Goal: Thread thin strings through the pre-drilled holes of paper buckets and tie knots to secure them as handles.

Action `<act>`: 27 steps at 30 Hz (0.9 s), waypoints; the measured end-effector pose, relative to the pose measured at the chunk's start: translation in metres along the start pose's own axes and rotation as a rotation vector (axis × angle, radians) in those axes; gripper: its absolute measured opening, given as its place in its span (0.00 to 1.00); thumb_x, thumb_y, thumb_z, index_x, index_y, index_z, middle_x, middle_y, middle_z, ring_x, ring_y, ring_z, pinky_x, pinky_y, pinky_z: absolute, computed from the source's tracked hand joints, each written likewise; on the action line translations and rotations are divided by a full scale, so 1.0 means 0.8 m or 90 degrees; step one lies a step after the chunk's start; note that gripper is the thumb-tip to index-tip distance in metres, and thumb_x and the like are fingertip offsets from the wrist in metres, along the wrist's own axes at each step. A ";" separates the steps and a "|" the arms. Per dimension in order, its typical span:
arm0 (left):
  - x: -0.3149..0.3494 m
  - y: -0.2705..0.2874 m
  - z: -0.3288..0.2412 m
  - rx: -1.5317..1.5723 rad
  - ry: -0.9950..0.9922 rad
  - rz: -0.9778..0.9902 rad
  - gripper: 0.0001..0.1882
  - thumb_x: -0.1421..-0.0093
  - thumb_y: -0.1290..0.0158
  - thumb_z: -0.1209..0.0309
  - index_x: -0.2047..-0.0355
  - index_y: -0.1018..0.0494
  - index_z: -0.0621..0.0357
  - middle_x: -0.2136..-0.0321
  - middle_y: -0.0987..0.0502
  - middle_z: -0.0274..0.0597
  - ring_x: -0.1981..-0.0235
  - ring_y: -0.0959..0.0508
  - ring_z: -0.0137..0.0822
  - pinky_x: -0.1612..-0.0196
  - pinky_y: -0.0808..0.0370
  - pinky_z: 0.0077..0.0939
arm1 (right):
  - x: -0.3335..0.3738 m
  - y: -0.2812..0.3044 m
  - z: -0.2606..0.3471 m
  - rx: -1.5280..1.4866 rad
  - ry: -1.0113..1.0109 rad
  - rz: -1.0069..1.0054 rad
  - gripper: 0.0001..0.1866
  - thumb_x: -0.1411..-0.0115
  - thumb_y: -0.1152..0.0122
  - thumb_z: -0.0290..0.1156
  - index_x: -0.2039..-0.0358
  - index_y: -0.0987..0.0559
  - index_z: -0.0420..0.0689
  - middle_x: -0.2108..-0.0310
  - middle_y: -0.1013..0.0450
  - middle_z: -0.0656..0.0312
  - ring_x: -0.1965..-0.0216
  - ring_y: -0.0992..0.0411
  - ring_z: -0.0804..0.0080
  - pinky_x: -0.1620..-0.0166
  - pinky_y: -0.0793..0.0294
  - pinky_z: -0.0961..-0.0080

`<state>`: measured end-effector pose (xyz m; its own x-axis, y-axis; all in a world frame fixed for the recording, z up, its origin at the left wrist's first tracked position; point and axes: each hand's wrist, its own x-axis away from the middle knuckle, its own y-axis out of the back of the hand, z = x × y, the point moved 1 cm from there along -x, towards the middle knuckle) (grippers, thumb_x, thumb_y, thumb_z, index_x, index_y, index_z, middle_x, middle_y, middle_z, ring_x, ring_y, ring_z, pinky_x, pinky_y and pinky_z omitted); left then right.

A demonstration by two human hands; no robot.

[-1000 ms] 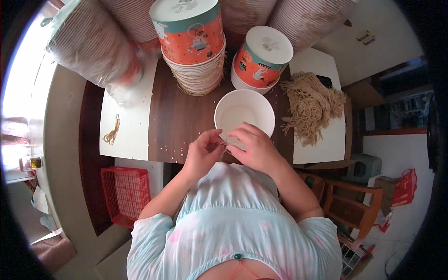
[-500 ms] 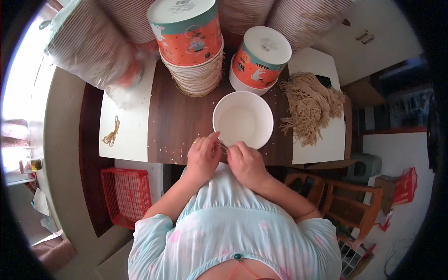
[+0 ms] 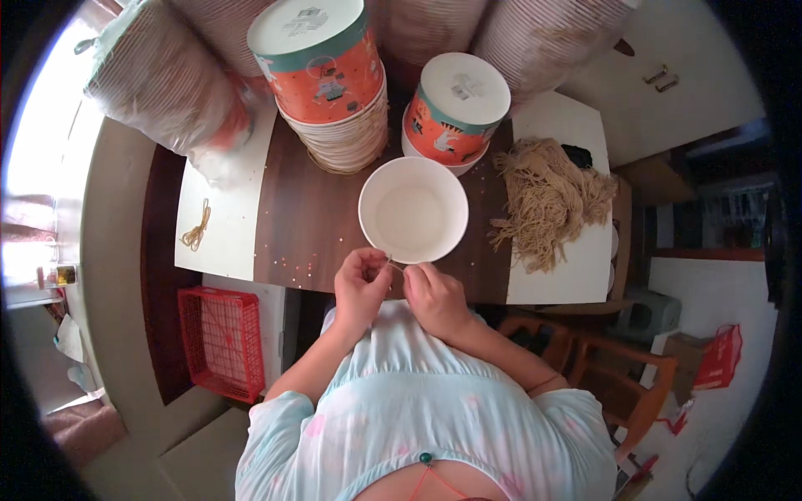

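Observation:
Close to the table's front edge, a white round paper tub (image 3: 413, 209) stands with its open mouth up. At its near rim my left hand (image 3: 359, 290) is closed, thumb and fingertips pinching a thin cord (image 3: 396, 266). The cord spans the small gap to my right hand (image 3: 436, 301), whose fingers are also pinched on it. Its ends are hidden by my fingers, and I cannot tell whether it is fastened to the tub. Right of the tub lies a tangled heap of tan cords (image 3: 547, 200).
Behind stand an orange patterned tub (image 3: 322, 79) upside down on a cord-wrapped stack and a smaller orange tub (image 3: 451, 125). Tall plastic-wrapped tub stacks (image 3: 167, 83) line the back. A small cord bundle (image 3: 195, 227) lies left. A red basket (image 3: 221, 342) is below the table, a wooden chair (image 3: 622, 376) at right.
My left fingers have curled in from a more extended pose, and the cord between my hands shows more plainly. The view has shifted slightly, so the tubs appear further left.

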<state>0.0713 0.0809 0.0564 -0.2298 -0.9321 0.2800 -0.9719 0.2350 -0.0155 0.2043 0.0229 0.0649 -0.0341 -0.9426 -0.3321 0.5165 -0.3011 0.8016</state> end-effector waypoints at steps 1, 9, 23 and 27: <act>0.002 -0.002 0.000 -0.013 0.011 -0.006 0.10 0.44 0.46 0.80 0.61 0.31 0.65 0.71 0.25 0.36 0.72 0.26 0.21 0.70 0.26 0.15 | 0.005 -0.002 -0.004 0.005 -0.003 0.004 0.05 0.48 0.41 0.24 0.72 0.28 0.42 0.74 0.31 0.59 0.80 0.28 0.62 0.77 0.27 0.68; -0.008 0.009 0.024 0.096 0.074 0.059 0.08 0.44 0.43 0.79 0.67 0.32 0.63 0.74 0.25 0.34 0.73 0.26 0.21 0.71 0.27 0.15 | 0.014 -0.055 -0.004 -0.171 -0.193 -0.098 0.05 0.49 0.39 0.24 0.70 0.24 0.38 0.75 0.26 0.53 0.76 0.25 0.57 0.74 0.26 0.70; -0.011 0.019 0.015 0.146 0.119 0.114 0.12 0.45 0.44 0.80 0.65 0.37 0.65 0.73 0.23 0.42 0.73 0.22 0.28 0.70 0.24 0.17 | 0.027 -0.075 -0.001 -1.192 -0.633 -0.060 0.08 0.38 0.48 0.29 0.60 0.22 0.44 0.63 0.25 0.66 0.63 0.30 0.80 0.58 0.32 0.79; -0.012 0.018 0.026 0.143 0.071 0.094 0.11 0.44 0.44 0.79 0.66 0.36 0.61 0.73 0.23 0.41 0.75 0.22 0.27 0.73 0.25 0.17 | 0.029 -0.082 -0.011 -1.342 -0.632 0.044 0.08 0.37 0.49 0.34 0.63 0.24 0.46 0.65 0.26 0.67 0.64 0.31 0.77 0.59 0.32 0.75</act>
<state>0.0583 0.0875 0.0334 -0.3753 -0.8528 0.3631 -0.9180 0.2878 -0.2730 0.1769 0.0219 0.0006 0.0982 -0.8930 0.4392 0.3593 -0.3798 -0.8525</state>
